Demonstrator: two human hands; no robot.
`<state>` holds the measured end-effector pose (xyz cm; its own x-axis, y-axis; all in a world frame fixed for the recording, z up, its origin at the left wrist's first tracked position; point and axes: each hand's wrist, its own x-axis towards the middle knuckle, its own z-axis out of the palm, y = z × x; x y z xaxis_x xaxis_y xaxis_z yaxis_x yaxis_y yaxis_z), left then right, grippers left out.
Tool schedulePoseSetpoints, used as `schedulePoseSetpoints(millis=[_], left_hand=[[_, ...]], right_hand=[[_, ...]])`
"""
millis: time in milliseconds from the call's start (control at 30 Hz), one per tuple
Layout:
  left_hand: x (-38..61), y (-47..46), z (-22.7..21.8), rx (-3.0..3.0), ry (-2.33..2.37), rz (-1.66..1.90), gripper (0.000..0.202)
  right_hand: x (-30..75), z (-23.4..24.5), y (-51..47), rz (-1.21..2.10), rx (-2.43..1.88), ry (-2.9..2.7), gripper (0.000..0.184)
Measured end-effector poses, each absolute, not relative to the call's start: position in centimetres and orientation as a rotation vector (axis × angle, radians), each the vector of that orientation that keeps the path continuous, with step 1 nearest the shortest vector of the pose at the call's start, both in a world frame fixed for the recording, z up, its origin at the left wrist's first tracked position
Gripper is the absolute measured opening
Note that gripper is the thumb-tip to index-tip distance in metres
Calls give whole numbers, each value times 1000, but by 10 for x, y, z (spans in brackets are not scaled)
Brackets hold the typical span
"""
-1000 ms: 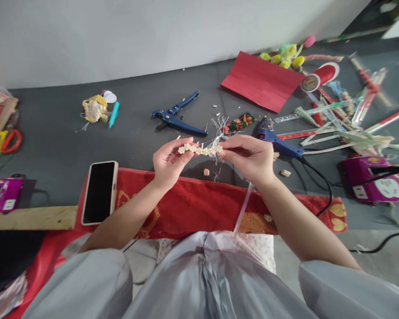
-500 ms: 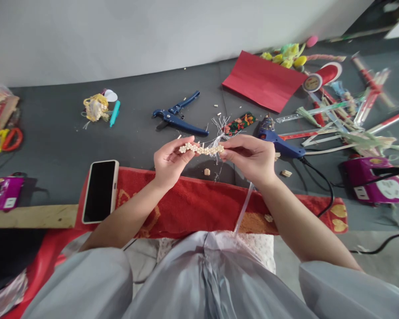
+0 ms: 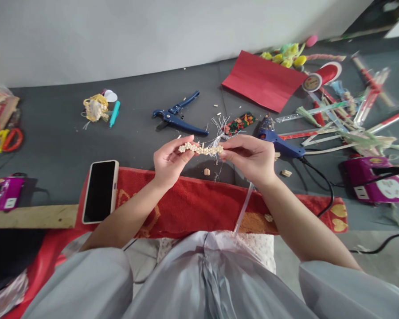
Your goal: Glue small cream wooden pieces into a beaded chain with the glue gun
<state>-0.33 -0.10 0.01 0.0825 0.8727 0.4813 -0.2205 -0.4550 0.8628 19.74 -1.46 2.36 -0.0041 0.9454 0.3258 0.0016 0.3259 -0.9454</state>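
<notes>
A short strip of cream beads is held level between both hands, above the grey mat. My left hand pinches its left end with thumb and fingers. My right hand pinches the right end, where thin white threads fan out upward. A pale ribbon hangs down from under my right hand toward my lap. A blue glue gun lies just right of my right hand, and blue pliers lie beyond the beads.
A phone rests on a red towel at the mat's near edge. Red paper, a tape roll and several sticks and ribbons crowd the right. A purple box, yellow thread bundle and scissors lie around.
</notes>
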Motion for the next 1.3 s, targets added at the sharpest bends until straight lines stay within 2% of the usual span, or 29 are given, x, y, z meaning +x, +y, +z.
schedulePoseSetpoints(millis=[233, 533, 933, 1300], left_hand=[[-5, 0, -3, 1501, 702, 1543, 34], [-5, 1, -1, 1468, 735, 1560, 26], [-5, 2, -1, 1475, 725, 1559, 25], [-5, 3, -1, 1474, 597, 1552, 33]], right_hand=[[198, 22, -15, 944, -972, -1380, 9], [198, 23, -17, 917, -991, -1400, 10], [198, 23, -17, 903, -961, -1380, 12], [199, 21, -15, 912, -940, -1385, 13]])
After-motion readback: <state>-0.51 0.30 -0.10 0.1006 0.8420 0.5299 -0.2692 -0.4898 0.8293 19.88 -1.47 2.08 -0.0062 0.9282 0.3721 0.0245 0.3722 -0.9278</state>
